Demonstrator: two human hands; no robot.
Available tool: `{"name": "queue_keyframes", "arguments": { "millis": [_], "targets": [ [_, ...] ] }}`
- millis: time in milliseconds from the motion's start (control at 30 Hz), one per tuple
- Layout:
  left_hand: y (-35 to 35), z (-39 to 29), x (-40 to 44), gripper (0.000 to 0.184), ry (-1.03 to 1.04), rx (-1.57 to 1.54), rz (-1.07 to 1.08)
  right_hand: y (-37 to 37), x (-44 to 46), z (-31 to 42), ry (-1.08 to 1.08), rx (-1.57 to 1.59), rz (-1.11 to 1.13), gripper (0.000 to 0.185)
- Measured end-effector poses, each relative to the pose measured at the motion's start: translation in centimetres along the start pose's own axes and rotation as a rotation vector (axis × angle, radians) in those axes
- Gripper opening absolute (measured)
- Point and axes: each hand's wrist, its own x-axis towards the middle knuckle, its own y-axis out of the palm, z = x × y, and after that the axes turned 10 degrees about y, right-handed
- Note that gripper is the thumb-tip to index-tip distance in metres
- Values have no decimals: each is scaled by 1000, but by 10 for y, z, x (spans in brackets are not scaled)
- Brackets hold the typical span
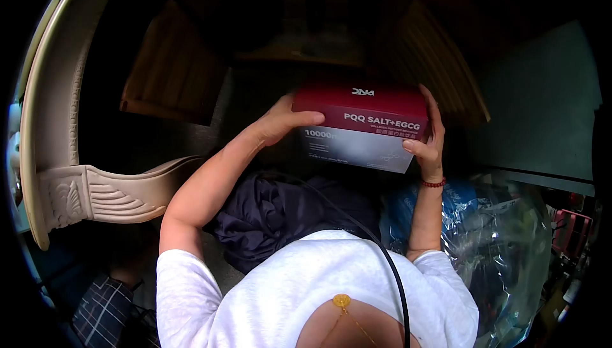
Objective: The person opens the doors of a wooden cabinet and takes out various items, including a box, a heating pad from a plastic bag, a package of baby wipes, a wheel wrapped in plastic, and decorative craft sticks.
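Note:
Both my hands hold a red and silver box (pixel 360 118) printed "PQQ SALT+EGCG" in front of me, slightly tilted. My left hand (pixel 287 121) grips its left end, with the thumb lying on the front face and the other fingers hidden behind. At the right end, my right hand (pixel 430 134) has its thumb on the lower front edge and its fingers along the side. A red bead bracelet (pixel 433 183) circles my right wrist. Dark cloth (pixel 280 214) covers my lap below the box.
A pale carved furniture frame (pixel 127 195) curves along the left. Open wooden doors (pixel 175 64) stand in the dark beyond the box. Clear plastic wrapping (pixel 500 239) lies to my right beneath a grey-green panel (pixel 542 105). Someone's checked clothing (pixel 102 310) shows at lower left.

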Motion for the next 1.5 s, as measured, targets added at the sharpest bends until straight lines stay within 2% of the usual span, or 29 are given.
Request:
{"name": "queue_keyframes", "arguments": {
  "millis": [33, 67, 133, 267, 333, 367, 433, 500, 533, 567, 600, 667, 767, 833, 900, 933, 967, 1033, 1067, 1100, 1133, 1167, 1233, 1267, 1300, 1367, 1433, 1467, 1500],
  "targets": [
    [3, 0, 1, 92, 93, 96, -20, -1, -1, -2, -15, 52, 6, 95],
    [6, -1, 2, 92, 87, 93, -19, -3, -2, -3, -9, 53, 4, 95],
    [11, 0, 4, 96, 188, 312, -52, -7, -5, -3, 9, -3, -41, 95],
    [22, 10, 4, 97, 172, 378, -93, -12, 1, -15, 27, -32, -74, 94],
    [28, 15, 4, 93, 229, 386, -176, -12, 9, -30, 94, -16, -267, 88],
    [31, 15, 4, 93, 231, 388, -179, -10, 10, -34, 92, -15, -264, 88],
    [36, 8, 4, 91, 294, 414, -331, -6, 15, -42, 240, 2, -306, 79],
    [44, 9, 3, 90, 358, 439, -395, 0, 7, -63, 298, 99, -335, 81],
    [47, 11, 1, 90, 411, 457, -456, 14, 2, -57, 441, 405, -241, 82],
    [49, 12, -1, 91, 378, 618, -486, 24, 1, -54, 585, 709, -141, 84],
    [52, 11, -3, 91, 356, 685, -494, 28, 5, -57, 588, 709, -132, 84],
    [57, 11, -8, 93, 374, 853, -492, 33, 12, -65, 614, 943, -74, 89],
    [65, 18, -17, 92, 505, 956, -398, 38, 17, -64, 532, 889, -42, 83],
    [64, 14, -24, 86, 615, 1045, -190, 37, 18, -64, 464, 864, -83, 80],
    [73, 17, -31, 86, 652, 1004, -54, 33, 20, -62, 394, 839, -125, 77],
    [74, 14, -32, 89, 693, 959, 46, 28, 20, -59, 388, 839, -27, 74],
    [73, 13, -30, 70, 735, 842, 89, 23, 20, -57, 382, 837, 69, 72],
    [66, 4, -25, 48, 602, 750, 246, 24, 22, -55, 386, 868, 135, 71],
    [62, 11, -18, 38, 664, 701, 181, 29, 22, -53, 387, 907, 208, 70],
    [56, 13, -12, 44, 671, 787, 27, 33, 21, -50, 389, 946, 282, 69],
    [54, 16, -6, 46, 570, 759, -225, 34, 22, -52, 431, 1068, 257, 68],
    [53, 20, 1, 48, 465, 723, -471, 41, 19, -50, 451, 1010, 152, 66],
    [28, 33, 20, 55, 97, 221, -619, 51, 21, -43, 430, 1040, 210, 64],
    [0, 52, 28, 63, -29, -172, -358, 53, 23, -42, 429, 1041, 214, 64],
    [2, 37, 25, 65, -177, -599, -308, 55, 25, -40, 422, 1061, 266, 62],
    [9, 19, 19, 65, -89, -761, -156, 57, 34, -37, 415, 1080, 323, 59],
    [11, 12, 16, 64, -64, -798, -159, 51, 44, -32, 619, 972, 292, 50],
    [12, 11, 15, 64, -44, -836, -163, 45, 47, -25, 665, 748, 147, 42],
    [12, 12, 15, 64, -44, -836, -165, 37, 49, -24, 667, 749, 148, 42]
  ]
}}
